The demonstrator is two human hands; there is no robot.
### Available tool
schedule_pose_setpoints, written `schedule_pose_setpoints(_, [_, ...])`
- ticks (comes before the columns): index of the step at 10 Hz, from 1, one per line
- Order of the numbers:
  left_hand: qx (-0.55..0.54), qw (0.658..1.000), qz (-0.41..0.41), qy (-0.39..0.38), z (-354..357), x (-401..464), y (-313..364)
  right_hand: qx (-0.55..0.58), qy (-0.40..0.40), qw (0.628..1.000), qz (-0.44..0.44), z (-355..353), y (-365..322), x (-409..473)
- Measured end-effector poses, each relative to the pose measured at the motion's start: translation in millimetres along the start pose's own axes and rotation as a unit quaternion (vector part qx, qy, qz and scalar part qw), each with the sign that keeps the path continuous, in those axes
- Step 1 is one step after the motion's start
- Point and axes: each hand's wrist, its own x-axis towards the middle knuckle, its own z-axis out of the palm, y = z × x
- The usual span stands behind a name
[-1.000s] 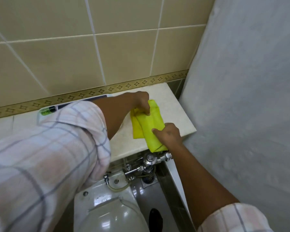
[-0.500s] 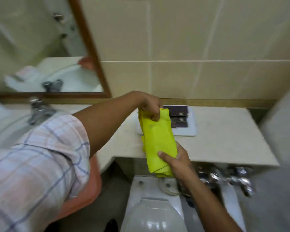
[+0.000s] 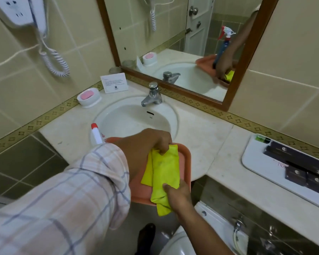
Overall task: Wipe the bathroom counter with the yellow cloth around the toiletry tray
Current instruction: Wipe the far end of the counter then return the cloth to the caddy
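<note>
While the yellow cloth (image 3: 163, 173) is folded into a long pad and stretched between both hands, no wiping is going on: the left hand (image 3: 151, 142) pinches its far end and the right hand (image 3: 177, 195) grips its near end, over an orange tray (image 3: 185, 157) that sits at the front edge of the counter (image 3: 206, 137) by the sink (image 3: 134, 120). I'd judge the wiping either finished or paused, since the cloth looks about to be laid in that tray, where a spray bottle (image 3: 96, 135) also stands. The toiletry tray (image 3: 254, 159) lies well apart to the right, white, holding dark boxed items and a small green-capped thing. Whether the stone around it is clean I cannot tell. A soap dish (image 3: 88, 97) holds a pink bar.
</note>
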Motion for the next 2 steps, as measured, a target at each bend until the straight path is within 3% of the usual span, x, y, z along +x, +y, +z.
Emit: schedule_pose_setpoints(2, [0.070,0.997,-0.012,0.006,0,10,19,-0.214,-0.039,0.976,-0.028,-23,-31,10])
